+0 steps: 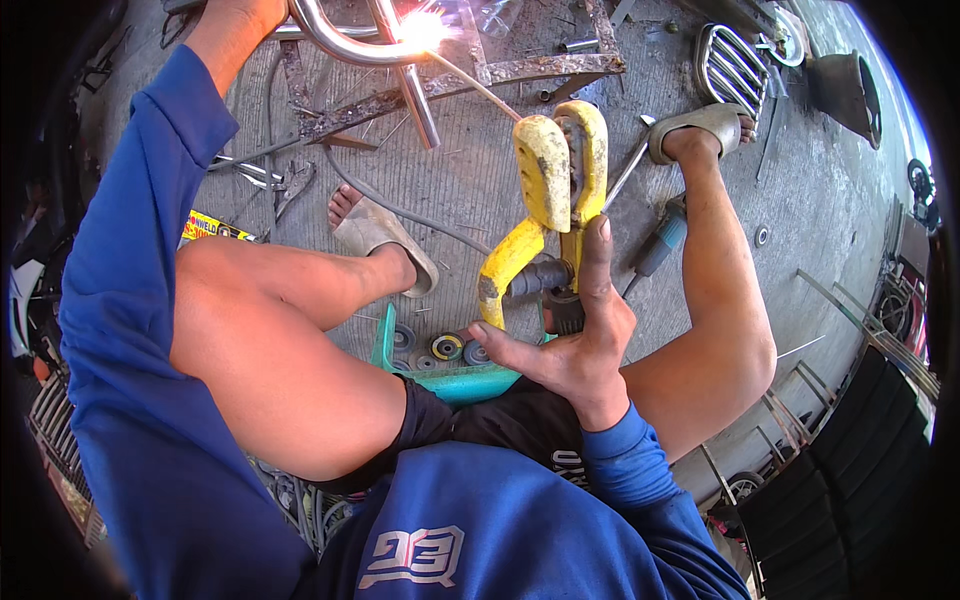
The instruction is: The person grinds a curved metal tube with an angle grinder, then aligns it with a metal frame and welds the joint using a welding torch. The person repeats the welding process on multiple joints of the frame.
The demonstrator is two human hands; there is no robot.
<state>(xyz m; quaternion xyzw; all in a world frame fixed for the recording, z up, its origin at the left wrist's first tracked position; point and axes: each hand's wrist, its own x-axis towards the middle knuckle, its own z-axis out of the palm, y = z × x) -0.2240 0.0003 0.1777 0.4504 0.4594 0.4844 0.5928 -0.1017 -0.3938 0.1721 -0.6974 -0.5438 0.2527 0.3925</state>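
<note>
My right hand (585, 345) grips a worn yellow electrode holder (545, 175), a finger stretched along its side and the thumb near its lever. From its jaws a thin welding rod (475, 85) reaches up-left to a bright arc (425, 30). The arc burns where a bent shiny steel tube (340, 45) meets a straight tube (415, 105). My left hand (245, 12) is beside the bent tube at the top edge. Its fingers lie outside the picture, so its hold cannot be made out.
A rusty steel frame (480, 75) lies behind the tubes. Between my legs is a green tray (460, 382) with several grinding discs. A blue-grey power tool (660, 245) rests near my right leg. Cable (400, 210) crosses the concrete floor (700, 250). A slatted metal piece (730, 65) lies top right.
</note>
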